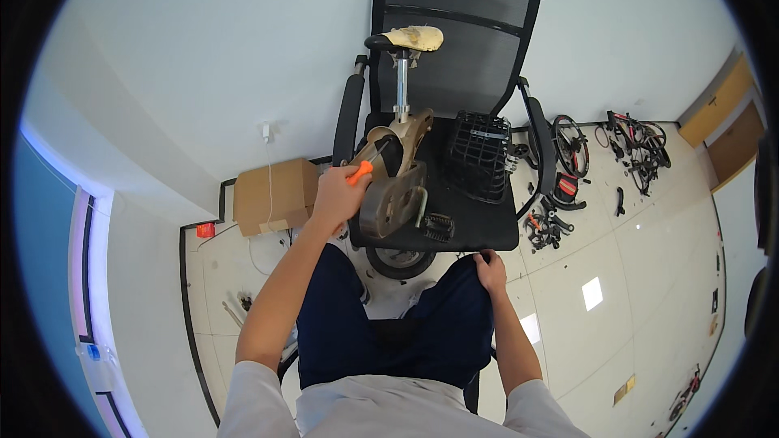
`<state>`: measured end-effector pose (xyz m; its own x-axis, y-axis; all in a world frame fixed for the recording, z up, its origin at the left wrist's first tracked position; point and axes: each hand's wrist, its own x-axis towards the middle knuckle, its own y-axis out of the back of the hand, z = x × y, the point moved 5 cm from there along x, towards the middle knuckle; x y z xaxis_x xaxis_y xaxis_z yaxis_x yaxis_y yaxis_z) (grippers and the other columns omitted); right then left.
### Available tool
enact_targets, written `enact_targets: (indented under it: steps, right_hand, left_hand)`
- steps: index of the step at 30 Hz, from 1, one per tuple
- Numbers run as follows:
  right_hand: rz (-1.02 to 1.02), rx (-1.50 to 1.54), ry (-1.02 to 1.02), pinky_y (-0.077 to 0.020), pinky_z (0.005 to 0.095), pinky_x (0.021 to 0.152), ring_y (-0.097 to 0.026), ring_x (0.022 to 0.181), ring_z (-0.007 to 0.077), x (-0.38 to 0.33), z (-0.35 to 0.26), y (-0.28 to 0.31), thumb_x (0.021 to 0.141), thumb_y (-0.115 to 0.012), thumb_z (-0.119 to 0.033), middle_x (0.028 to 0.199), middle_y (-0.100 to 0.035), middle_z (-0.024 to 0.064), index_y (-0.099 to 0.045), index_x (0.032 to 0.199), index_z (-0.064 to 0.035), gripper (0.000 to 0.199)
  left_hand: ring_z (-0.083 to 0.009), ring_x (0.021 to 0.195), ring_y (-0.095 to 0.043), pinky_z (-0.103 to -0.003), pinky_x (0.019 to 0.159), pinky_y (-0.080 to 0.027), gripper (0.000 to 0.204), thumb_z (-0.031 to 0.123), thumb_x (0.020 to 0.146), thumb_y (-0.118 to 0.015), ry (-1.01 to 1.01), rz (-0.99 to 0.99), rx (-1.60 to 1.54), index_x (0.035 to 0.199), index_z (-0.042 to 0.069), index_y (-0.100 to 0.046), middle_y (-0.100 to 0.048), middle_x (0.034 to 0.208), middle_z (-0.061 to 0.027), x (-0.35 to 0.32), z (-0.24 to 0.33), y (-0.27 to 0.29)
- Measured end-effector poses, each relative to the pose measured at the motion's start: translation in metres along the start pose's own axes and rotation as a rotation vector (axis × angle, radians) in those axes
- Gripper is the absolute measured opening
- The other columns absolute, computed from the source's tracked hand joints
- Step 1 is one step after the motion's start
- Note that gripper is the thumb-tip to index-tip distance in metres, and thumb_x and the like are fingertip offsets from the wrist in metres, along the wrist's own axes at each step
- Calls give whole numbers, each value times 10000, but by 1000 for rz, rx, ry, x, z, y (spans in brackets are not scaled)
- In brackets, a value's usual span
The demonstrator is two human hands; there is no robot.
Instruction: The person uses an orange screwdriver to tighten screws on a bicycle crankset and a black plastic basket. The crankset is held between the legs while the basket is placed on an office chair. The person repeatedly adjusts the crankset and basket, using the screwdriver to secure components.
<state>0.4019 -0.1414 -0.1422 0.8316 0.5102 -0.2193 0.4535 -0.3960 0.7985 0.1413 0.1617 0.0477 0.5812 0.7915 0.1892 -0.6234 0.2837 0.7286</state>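
Observation:
My left hand [337, 196] is closed around the orange handle of a screwdriver [362, 172]. Its thin shaft points up and right into the dark opening of a brown bicycle frame section [398, 199]; whether the tip touches anything there I cannot tell. The frame section leans on the seat of a black office chair [475, 223]. A silver post rises from it to a worn saddle [415, 38] with torn, yellowish padding. My right hand [490, 272] rests on my right knee, its fingers laid over the trouser cloth and holding nothing.
A black wire basket [480, 158] and a pedal [439, 228] lie on the chair seat. Beneath it shows a small wheel [400, 263]. A cardboard box [276, 195] stands left by the wall. Bicycle parts [549, 227] and a partly dismantled bike [641, 146] lie on the floor at right.

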Motion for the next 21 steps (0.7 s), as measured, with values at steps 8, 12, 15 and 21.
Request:
enact_targets:
  steps: [8,12,15,21]
  right_hand:
    - [8,0,13,-463,417,931,-611,1079,365,-1,-2,0,836,-598,-388,1096,-666,205,-646,1120,-39,452]
    - [5,3,-6,-462,416,936,-608,1088,364,-1,-4,1,835,-600,-388,1104,-664,208,-646,1119,-38,453]
    - [-72,-19,-45,-435,471,981,-566,1162,346,5,7,-5,837,-585,-458,1216,-620,151,-622,1192,-135,482]
    - [-89,-20,-50,-440,465,980,-569,1165,335,7,10,-8,841,-584,-456,1217,-623,142,-620,1202,-141,480]
  left_hand:
    - [-319,661,-660,-363,571,-524,332,254,907,-597,307,-139,-337,1077,-27,-551,-632,882,-173,6,-15,-12]
    - [-329,696,-671,-404,602,-530,259,220,901,-600,-236,37,530,1045,5,-579,-639,860,-169,-11,13,-8]
    - [-360,704,-662,-443,615,-523,232,201,883,-612,-203,70,453,1033,26,-592,-643,865,-181,-11,18,0]
    - [-150,537,-572,-296,417,-420,217,224,947,-555,572,-262,-573,1036,30,-588,-607,819,-53,-2,-8,-10]
